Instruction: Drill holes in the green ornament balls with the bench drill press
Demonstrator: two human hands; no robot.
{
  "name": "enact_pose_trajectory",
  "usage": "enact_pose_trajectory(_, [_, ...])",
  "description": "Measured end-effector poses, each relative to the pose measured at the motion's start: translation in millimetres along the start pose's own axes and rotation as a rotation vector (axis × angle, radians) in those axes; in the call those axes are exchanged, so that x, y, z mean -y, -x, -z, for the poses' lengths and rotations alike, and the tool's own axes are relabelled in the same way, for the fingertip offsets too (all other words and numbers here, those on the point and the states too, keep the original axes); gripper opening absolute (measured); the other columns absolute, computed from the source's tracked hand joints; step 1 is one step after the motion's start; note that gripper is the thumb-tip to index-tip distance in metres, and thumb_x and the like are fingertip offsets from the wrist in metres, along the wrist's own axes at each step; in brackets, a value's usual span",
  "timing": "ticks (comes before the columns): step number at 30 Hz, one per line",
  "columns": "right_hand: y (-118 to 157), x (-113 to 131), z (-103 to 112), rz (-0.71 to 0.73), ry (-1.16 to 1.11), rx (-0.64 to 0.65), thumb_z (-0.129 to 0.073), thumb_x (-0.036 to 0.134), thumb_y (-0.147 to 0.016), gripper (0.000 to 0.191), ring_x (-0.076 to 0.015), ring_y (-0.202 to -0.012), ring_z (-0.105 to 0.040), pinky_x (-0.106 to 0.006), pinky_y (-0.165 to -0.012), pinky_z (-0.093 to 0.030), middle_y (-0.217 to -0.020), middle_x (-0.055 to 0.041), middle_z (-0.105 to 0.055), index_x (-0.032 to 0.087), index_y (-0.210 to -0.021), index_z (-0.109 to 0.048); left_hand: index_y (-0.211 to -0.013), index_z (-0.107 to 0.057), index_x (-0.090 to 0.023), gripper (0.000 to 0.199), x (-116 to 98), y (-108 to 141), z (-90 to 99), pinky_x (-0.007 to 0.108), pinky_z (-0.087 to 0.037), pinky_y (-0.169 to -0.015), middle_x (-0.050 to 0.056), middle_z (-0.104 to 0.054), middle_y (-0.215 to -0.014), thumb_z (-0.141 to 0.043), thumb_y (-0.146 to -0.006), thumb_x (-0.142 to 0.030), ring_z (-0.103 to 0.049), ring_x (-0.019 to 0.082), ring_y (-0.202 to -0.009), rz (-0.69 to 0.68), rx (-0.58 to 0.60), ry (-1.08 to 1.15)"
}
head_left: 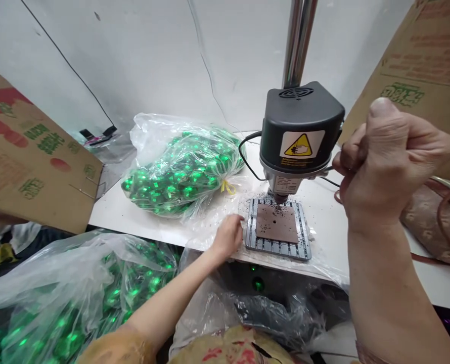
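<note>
A small bench drill press (pixel 303 126) with a black motor housing and a warning label stands on the white table. My right hand (pixel 386 151) is closed in a fist around its feed lever (pixel 328 170), and most of the lever is hidden by the fingers. Under the drill chuck (pixel 281 198), a brown square board (pixel 281 230) with a small dark hole lies on the slotted metal base (pixel 304 247). Dark shavings are scattered over both. Just left of the base is my left hand (pixel 228 236), its fingers curled together; whatever they may hold is hidden.
A clear bag of shiny green balls (pixel 183 172), tied with yellow, lies left of the drill press. Another such bag (pixel 96 298) sits below the table edge. Cardboard boxes stand at left (pixel 39 151) and right (pixel 418 55). A patterned bag (pixel 430 222) is at the right.
</note>
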State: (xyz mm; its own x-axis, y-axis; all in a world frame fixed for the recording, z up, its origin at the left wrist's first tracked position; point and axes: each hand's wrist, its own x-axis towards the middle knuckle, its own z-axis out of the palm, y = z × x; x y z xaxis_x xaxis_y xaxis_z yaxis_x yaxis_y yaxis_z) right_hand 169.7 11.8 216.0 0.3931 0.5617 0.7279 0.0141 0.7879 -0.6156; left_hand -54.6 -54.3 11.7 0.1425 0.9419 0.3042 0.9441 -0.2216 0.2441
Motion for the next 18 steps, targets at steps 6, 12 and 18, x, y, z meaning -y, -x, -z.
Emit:
enact_pose_trajectory(6, [0.2, 0.9, -1.2, -0.01, -0.021, -0.017, -0.056, 0.034, -0.09, 0.049, -0.0001, -0.037, -0.031, -0.025, -0.039, -0.02, -0.042, 0.0071, -0.034, 0.017, -0.049, -0.036, -0.113, -0.059, -0.008, 0.038, 38.0, -64.1, -4.0, 0.053, -0.04, -0.11, 0.024, -0.06, -0.125, -0.047, -0.08, 0.005, -0.05, 0.034, -0.132, 0.434, 0.072, -0.29])
enact_pose_trajectory(12, [0.0, -0.9, -1.4, -0.002, -0.045, -0.032, -0.058, 0.031, -0.088, 0.047, -0.0007, -0.036, -0.03, -0.026, -0.038, -0.02, -0.041, 0.0071, -0.034, 0.017, -0.048, -0.038, -0.121, -0.058, -0.013, 0.04, 46.0, -69.0, -2.3, 0.053, -0.038, -0.112, 0.02, -0.06, -0.126, -0.039, -0.089, -0.001, -0.055, 0.031, -0.124, 0.536, 0.006, -0.366])
enact_pose_trajectory(18, [0.1, -1.1, -1.5, 0.003, -0.065, -0.037, -0.059, 0.03, -0.088, 0.045, -0.0011, -0.036, -0.031, -0.027, -0.038, -0.019, -0.041, 0.0071, -0.034, 0.017, -0.049, -0.039, -0.136, -0.056, -0.015, 0.052, 50.9, -59.4, -0.9, 0.062, -0.022, -0.121, 0.02, -0.052, -0.145, -0.035, -0.09, 0.0, -0.05, 0.033, -0.132, 0.434, -0.016, -0.448])
